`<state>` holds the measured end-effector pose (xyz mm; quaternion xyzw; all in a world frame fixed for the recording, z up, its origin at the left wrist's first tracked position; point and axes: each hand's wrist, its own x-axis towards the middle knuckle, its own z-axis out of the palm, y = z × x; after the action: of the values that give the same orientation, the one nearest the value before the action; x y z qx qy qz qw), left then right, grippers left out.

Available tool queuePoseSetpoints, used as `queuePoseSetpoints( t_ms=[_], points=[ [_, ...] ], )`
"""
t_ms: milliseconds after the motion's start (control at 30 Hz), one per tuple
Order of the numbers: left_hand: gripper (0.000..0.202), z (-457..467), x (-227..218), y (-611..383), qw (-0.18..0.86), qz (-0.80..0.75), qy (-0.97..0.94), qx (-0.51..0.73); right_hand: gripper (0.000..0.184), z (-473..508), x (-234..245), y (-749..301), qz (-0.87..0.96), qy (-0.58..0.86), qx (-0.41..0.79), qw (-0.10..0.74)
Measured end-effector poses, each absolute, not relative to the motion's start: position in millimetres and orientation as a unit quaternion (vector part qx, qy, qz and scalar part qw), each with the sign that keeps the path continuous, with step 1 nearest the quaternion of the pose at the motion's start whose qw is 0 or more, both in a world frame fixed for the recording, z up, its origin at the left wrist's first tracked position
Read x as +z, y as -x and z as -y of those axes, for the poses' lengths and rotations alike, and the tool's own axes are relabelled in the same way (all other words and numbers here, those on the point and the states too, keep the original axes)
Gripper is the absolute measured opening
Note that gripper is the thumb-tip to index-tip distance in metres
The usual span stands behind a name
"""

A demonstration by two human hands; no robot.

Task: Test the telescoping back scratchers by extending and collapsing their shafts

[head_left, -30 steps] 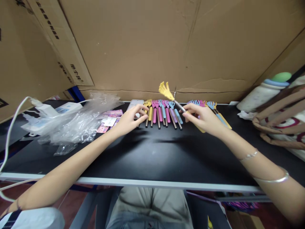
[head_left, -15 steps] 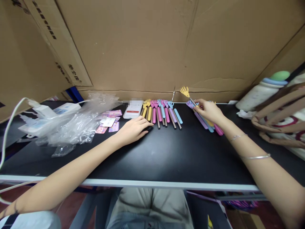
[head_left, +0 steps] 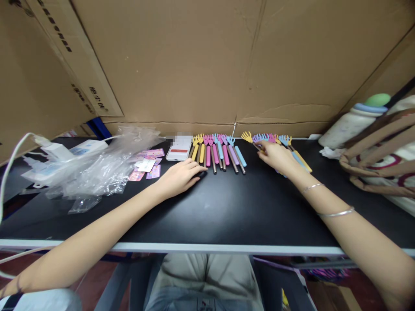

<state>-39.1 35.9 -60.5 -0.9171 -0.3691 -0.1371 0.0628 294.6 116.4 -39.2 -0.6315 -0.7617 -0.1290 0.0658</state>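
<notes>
Two rows of small hand-shaped scratchers with coloured handles lie along the back of the black table (head_left: 214, 207). The left row (head_left: 219, 153) lies just beyond my left hand (head_left: 180, 177), which rests palm down on the table with curled fingers, a dark end showing at its fingertips. My right hand (head_left: 275, 155) lies on the right row (head_left: 285, 144), fingers closed round the handle of a yellow-headed scratcher (head_left: 248, 137) lying flat at that row's left end.
A phone (head_left: 179, 149) lies left of the scratchers. Crumpled clear plastic bags (head_left: 97, 164), small pink cards (head_left: 147, 166) and a white charger with cable (head_left: 55, 151) sit at the left. A bottle (head_left: 353, 123) and a woven bag (head_left: 379, 168) stand at the right. Cardboard walls the back.
My right hand carried the raised yellow-headed scratcher rightward and lowered it onto the table beside the right row. My left hand drew back from the left row and settled on the table.
</notes>
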Motion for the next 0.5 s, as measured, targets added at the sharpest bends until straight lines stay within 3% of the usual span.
queuePoseSetpoints(
  t_ms=[500],
  points=[
    [0.035,-33.5,-59.0,38.2,0.067,0.383,0.914,-0.119,0.042,-107.7,-50.8,-278.6,0.742,0.647,-0.174,0.024]
  ],
)
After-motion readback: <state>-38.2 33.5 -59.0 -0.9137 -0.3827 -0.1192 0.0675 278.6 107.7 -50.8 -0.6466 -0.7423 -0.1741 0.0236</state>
